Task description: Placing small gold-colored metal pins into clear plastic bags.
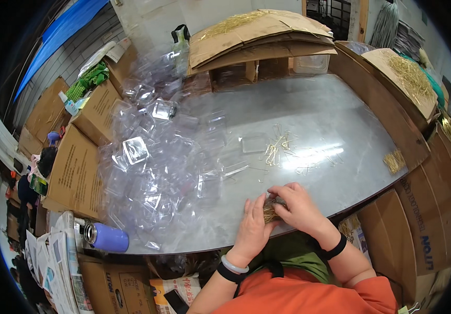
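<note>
Both hands meet at the near edge of a grey metal table [309, 104]. My left hand [253, 225] and my right hand [294, 205] close together on a small clear plastic box with a bundle of thin gold pins [271, 209] in it. Loose gold pins [278, 146] lie scattered on the table just beyond my hands. A big heap of empty clear plastic boxes [152, 167] covers the table's left half, a short way left of my left hand.
A purple bottle [105, 236] lies at the table's near left corner. Cardboard boxes [76, 167] stand along the left. Cardboard sheets with gold pins [257, 31] sit at the back and another such sheet [406, 76] at the right. A small pin bundle [394, 161] lies at the right edge.
</note>
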Action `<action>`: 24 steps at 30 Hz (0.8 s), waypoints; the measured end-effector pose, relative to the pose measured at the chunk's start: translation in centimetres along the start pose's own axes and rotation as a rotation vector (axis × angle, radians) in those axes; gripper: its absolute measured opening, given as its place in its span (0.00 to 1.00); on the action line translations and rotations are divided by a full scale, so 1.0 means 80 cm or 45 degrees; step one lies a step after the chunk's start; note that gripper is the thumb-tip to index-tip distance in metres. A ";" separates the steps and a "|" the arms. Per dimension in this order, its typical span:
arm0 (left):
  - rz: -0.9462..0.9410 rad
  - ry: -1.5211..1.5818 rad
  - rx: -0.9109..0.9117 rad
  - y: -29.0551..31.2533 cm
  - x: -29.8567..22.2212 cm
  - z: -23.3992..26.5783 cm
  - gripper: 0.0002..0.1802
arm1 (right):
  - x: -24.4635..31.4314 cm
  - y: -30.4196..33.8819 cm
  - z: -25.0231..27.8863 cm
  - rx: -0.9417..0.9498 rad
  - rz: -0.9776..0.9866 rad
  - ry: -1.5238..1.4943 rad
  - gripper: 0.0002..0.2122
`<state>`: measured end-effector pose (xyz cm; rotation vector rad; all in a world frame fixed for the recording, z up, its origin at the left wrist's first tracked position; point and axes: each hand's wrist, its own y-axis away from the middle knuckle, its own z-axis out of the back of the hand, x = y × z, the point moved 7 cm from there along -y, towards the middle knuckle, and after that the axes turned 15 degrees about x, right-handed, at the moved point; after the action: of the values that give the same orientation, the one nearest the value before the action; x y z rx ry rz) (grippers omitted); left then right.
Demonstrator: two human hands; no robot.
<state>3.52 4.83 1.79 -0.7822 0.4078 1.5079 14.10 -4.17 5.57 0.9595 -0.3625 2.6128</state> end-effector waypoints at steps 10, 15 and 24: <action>-0.028 -0.116 -0.050 -0.001 -0.005 0.005 0.40 | -0.026 0.022 0.002 -0.156 0.040 -0.415 0.20; 0.042 -0.110 -0.066 -0.003 -0.004 -0.001 0.37 | -0.001 0.051 -0.031 -0.261 -0.080 -0.273 0.23; -0.036 0.093 -0.100 -0.001 -0.009 0.013 0.53 | 0.012 0.020 -0.018 0.153 0.214 0.015 0.27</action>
<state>3.34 5.02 2.98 -0.9033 0.3919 1.4792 11.94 -4.93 4.92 0.9913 -0.2973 2.8192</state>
